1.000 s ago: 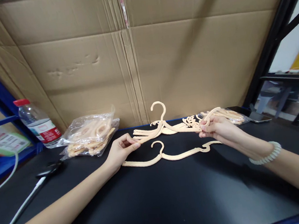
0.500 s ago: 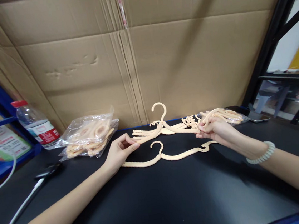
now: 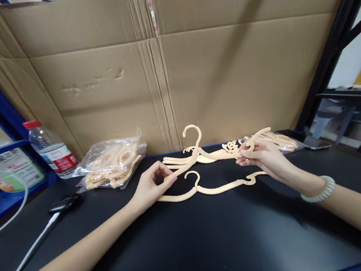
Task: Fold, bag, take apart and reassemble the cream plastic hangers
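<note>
A cream plastic clothes hanger (image 3: 189, 162) is held up just above the table, its hook pointing upward. My left hand (image 3: 153, 186) pinches the end of its left arm. At the other end, my right hand (image 3: 263, 156) grips the right arm, where a curved hook-shaped end piece sticks up past the fingers. Below it a second hanger (image 3: 221, 188) lies flat on the black table, with a similar curved piece at its right end. Behind the held hanger, more cream hangers (image 3: 170, 162) lie stacked, partly hidden by it.
Bagged hanger parts (image 3: 112, 163) lie at the left, beside a red-capped bottle (image 3: 55, 152). Another clear bag of parts (image 3: 280, 139) and a phone (image 3: 315, 144) are at the right. A black device with a white cable (image 3: 64, 204) sits left. A cardboard wall (image 3: 209, 71) stands behind.
My left hand has moved slightly right and down on the hanger's left arm. The curved end piece at my right hand shows more clearly. The whole view has shifted a little.
</note>
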The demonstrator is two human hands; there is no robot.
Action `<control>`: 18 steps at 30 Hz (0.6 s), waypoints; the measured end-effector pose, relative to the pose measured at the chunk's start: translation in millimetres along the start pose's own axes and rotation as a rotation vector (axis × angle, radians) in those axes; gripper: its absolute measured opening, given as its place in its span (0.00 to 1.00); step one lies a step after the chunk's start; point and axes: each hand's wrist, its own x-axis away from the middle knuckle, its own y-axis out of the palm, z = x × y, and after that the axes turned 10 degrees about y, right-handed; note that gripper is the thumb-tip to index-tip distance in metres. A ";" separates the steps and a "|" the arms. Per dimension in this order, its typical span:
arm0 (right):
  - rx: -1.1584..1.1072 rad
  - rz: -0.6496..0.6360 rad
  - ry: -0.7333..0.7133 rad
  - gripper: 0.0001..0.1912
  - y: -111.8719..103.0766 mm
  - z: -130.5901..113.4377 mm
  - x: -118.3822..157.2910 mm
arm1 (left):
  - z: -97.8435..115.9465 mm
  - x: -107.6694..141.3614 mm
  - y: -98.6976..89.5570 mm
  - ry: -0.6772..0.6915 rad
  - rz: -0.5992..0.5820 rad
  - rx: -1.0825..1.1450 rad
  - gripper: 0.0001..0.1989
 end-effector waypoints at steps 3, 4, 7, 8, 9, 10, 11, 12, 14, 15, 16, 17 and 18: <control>0.005 -0.063 0.025 0.15 -1.3 -1.4 0.3 | 4.6 -0.5 -3.6 0.101 -0.097 -0.186 0.06; 0.002 -0.080 0.028 0.14 -2.8 -2.5 -0.2 | 5.6 -1.3 -6.0 0.133 -0.122 -0.242 0.05; -0.029 -0.106 0.023 0.13 -11.3 -7.7 -3.8 | 7.6 -5.4 -15.5 0.200 -0.194 -0.419 0.05; -0.030 -0.121 0.024 0.13 -15.1 -9.8 -5.7 | 8.3 -6.8 -18.9 0.207 -0.222 -0.474 0.05; -0.021 -0.140 0.031 0.13 -19.2 -11.9 -7.7 | 9.2 -8.2 -22.0 0.209 -0.255 -0.520 0.05; -0.005 -0.158 0.041 0.12 -23.3 -13.8 -9.7 | 10.5 -9.4 -25.0 0.208 -0.287 -0.554 0.05; 0.012 -0.167 0.051 0.12 -27.2 -15.5 -11.6 | 12.2 -10.5 -27.6 0.205 -0.314 -0.573 0.05; 0.024 -0.164 0.060 0.12 -30.8 -17.0 -13.4 | 14.4 -11.4 -30.1 0.204 -0.334 -0.578 0.05; 0.025 -0.136 0.075 0.13 -37.6 -18.9 -16.3 | 19.8 -13.0 -34.7 0.207 -0.365 -0.558 0.04; 0.025 -0.130 0.086 0.13 -40.8 -19.6 -17.4 | 22.9 -13.8 -36.9 0.208 -0.379 -0.539 0.04; 0.037 -0.136 0.098 0.13 -44.1 -20.2 -18.3 | 26.0 -14.5 -39.1 0.209 -0.394 -0.523 0.04; 0.066 -0.153 0.112 0.13 -47.5 -20.8 -18.8 | 29.0 -15.2 -41.1 0.212 -0.418 -0.515 0.04; 0.108 -0.176 0.124 0.13 -50.9 -21.4 -19.2 | 31.8 -15.9 -43.0 0.220 -0.449 -0.514 0.04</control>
